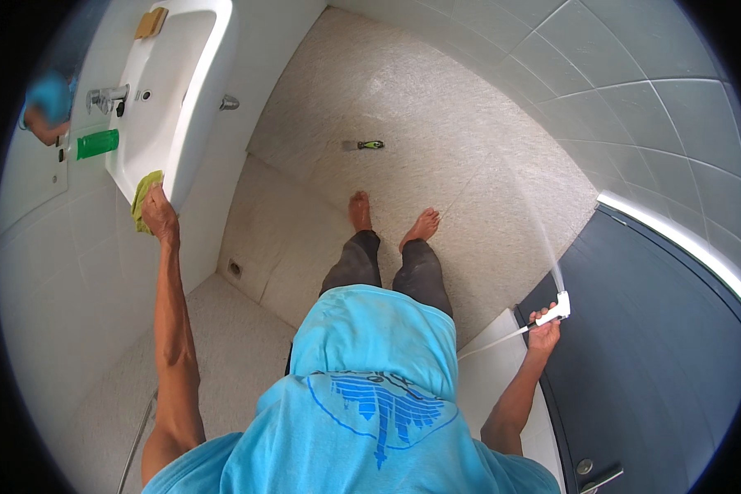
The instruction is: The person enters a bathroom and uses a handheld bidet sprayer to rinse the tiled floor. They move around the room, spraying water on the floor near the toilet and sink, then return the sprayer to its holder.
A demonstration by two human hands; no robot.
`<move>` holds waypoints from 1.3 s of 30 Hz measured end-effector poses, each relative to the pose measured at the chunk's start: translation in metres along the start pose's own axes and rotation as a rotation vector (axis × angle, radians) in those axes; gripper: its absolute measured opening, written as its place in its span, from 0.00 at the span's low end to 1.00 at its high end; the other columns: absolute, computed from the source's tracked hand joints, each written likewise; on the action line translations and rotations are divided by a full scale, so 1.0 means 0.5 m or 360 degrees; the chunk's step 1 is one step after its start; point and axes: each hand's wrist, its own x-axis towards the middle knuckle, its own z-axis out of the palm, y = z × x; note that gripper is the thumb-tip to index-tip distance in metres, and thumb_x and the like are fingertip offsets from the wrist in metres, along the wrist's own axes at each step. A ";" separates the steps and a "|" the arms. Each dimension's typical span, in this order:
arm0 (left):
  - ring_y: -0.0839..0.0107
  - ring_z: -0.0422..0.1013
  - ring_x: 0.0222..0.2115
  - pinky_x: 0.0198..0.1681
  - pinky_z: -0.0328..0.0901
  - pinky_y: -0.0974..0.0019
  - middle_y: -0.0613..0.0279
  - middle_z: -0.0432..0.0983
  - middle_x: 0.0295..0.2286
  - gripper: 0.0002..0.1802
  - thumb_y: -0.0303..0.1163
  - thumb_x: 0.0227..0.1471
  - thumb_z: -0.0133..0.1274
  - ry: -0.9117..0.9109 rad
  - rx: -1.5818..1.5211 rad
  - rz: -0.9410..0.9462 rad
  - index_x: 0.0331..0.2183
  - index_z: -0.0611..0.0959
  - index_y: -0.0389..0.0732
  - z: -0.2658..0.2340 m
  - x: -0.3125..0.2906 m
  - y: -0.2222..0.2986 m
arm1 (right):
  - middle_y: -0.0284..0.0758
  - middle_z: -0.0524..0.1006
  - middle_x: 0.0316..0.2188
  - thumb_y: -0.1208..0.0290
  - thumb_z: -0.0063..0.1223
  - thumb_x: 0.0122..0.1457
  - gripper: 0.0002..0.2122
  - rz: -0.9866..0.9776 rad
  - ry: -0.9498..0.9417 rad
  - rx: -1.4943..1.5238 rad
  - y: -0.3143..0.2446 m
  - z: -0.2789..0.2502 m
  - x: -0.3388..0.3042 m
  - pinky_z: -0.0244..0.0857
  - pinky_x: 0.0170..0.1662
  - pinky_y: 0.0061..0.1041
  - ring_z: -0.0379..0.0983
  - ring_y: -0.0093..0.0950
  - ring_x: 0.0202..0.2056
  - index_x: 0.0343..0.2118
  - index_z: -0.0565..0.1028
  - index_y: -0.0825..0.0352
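Observation:
My left hand [161, 216] is closed on a yellow-green cloth [142, 202], pressed against the near corner of the white washbasin [191, 123]. Out to the right, my right hand [544, 333] grips a white handheld spray nozzle [557, 309] in front of the dark door. From its head a jet of water [543, 235] shoots away from me toward the tiled wall and floor. A thin white hose [494, 342] trails from the nozzle's lower end, behind my body.
A scraper [365, 145] with a green-black handle lies on the wet floor beyond my bare feet. On the basin are a green container [97, 144], a chrome tap [105, 99] and a brown block [151, 23]. A drain [235, 268] sits left; a dark door [659, 329] stands right.

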 end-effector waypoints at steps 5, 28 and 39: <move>0.55 0.69 0.27 0.35 0.62 0.55 0.44 0.76 0.27 0.24 0.41 0.58 0.40 -0.0033 0.0098 0.0024 0.31 0.79 0.27 0.000 0.005 -0.018 | 0.34 0.71 0.34 0.51 0.66 0.47 0.33 0.0048 -0.0084 -0.0046 0.013 0.043 -0.021 0.61 0.45 0.36 0.66 0.31 0.35 0.52 0.68 0.66; 0.53 0.68 0.24 0.32 0.61 0.54 0.44 0.75 0.23 0.23 0.42 0.58 0.41 0.0013 0.0120 0.0055 0.31 0.81 0.31 0.002 0.009 -0.035 | 0.35 0.72 0.32 0.54 0.65 0.49 0.30 0.0200 -0.0357 0.0069 0.055 0.147 -0.054 0.63 0.45 0.39 0.67 0.31 0.35 0.51 0.71 0.67; 0.52 0.69 0.24 0.32 0.62 0.53 0.43 0.75 0.24 0.23 0.43 0.58 0.41 0.0024 0.0141 0.0035 0.31 0.81 0.31 0.004 0.011 -0.043 | 0.35 0.73 0.33 0.54 0.66 0.48 0.30 0.0240 -0.0413 0.0079 0.062 0.155 -0.044 0.65 0.46 0.39 0.69 0.31 0.34 0.51 0.72 0.66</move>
